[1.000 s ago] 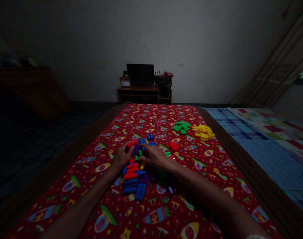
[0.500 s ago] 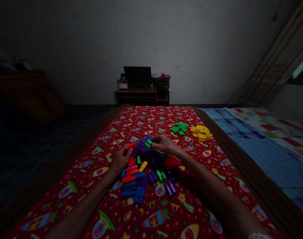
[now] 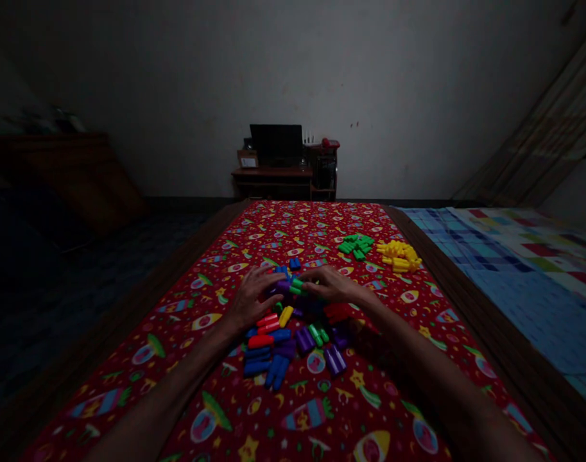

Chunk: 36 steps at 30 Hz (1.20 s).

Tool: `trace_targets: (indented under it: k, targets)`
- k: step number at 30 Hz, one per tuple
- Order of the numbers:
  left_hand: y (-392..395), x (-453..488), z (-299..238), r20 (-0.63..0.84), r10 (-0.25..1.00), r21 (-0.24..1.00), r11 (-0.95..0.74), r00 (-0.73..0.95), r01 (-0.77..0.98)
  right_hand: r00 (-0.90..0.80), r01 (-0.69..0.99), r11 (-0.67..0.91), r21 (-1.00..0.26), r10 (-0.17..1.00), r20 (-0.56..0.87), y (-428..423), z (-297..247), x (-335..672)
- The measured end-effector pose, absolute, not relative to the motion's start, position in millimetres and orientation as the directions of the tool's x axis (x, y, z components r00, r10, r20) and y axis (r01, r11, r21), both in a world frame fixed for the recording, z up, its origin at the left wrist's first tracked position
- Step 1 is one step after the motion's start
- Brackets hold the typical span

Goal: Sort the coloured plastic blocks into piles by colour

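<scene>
Right hand (image 3: 328, 284): thumb and fingertips drawn together in a pinch, seemingly on a green piece (image 3: 296, 287) at the far end of the mixed heap. Left hand (image 3: 254, 298): fingers spread from thumb, a purple piece (image 3: 282, 287) right at the tips; I can't tell if it's gripped. For clean handling, I'd pinch green by its end only and lift straight up so neighbours don't drag. Left should steady the heap lightly, fingertips clear of green. Dim light, so I'd check colour before letting go. Yellow piece (image 3: 286, 316) lies near the left thumb; green pile (image 3: 356, 246) sits apart, beyond the right hand, on the red cloth (image 3: 341, 410).
</scene>
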<state>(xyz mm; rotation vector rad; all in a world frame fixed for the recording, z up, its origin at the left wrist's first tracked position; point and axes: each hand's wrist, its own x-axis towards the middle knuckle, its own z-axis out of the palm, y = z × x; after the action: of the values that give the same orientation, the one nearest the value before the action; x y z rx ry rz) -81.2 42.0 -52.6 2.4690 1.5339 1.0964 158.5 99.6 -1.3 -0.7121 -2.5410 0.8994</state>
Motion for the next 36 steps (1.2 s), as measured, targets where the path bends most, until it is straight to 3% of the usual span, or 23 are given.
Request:
trace_targets:
  k: [3, 5, 7, 11, 13, 18, 21, 24, 27, 32, 34, 36]
  targets:
    - [42, -80, -53, 0.492, 0.836, 0.450, -0.483, 0.243, 0.751, -0.818, 0.364, 0.735, -0.572, 0.546, 0.180, 96, 6, 155]
    - [42, -80, -54, 0.512, 0.843, 0.505, -0.451, 0.165, 0.736, -0.773, 0.411, 0.715, -0.565, 0.602, 0.199, 107, 7, 165]
    - [43, -82, -57, 0.540, 0.836, 0.535, -0.433, 0.100, 0.726, -0.655, 0.490, 0.653, -0.578, 0.713, 0.250, 126, 4, 182]
    - [46, -84, -61, 0.591, 0.805, 0.522, -0.432, 0.053, 0.735, -0.232, 0.649, 0.422, -0.633, 0.902, 0.364, 163, -15, 219]
    - [47, -84, -62, 0.599, 0.799, 0.517, -0.426, 0.041, 0.743, -0.093, 0.678, 0.339, -0.653, 0.920, 0.382, 173, -25, 233]
    - [46, -83, -63, 0.582, 0.813, 0.531, -0.381, 0.000, 0.757, 0.008, 0.690, 0.288, -0.664, 0.915, 0.404, 176, -28, 244]
    - [45, -83, -62, 0.555, 0.831, 0.547, -0.332, -0.035, 0.768, -0.074, 0.667, 0.378, -0.642, 0.891, 0.448, 161, -13, 225]
    - [44, -83, -62, 0.530, 0.846, 0.555, -0.297, -0.055, 0.777, -0.406, 0.538, 0.550, -0.638, 0.833, 0.376, 128, 0, 186]
    - [43, -83, -61, 0.518, 0.853, 0.560, -0.285, -0.060, 0.778, -0.692, 0.441, 0.703, -0.557, 0.662, 0.288, 86, -5, 141]
    - [43, -82, -60, 0.522, 0.851, 0.557, -0.285, -0.062, 0.780, -0.764, 0.521, 0.789, -0.326, 0.601, 0.233, 49, -35, 99]
    - [43, -82, -59, 0.527, 0.848, 0.551, -0.292, -0.054, 0.781, -0.758, 0.547, 0.768, -0.335, 0.624, 0.193, 50, -39, 97]
    - [43, -82, -59, 0.529, 0.847, 0.548, -0.300, -0.045, 0.781, -0.754, 0.536, 0.731, -0.422, 0.640, 0.150, 56, -34, 102]
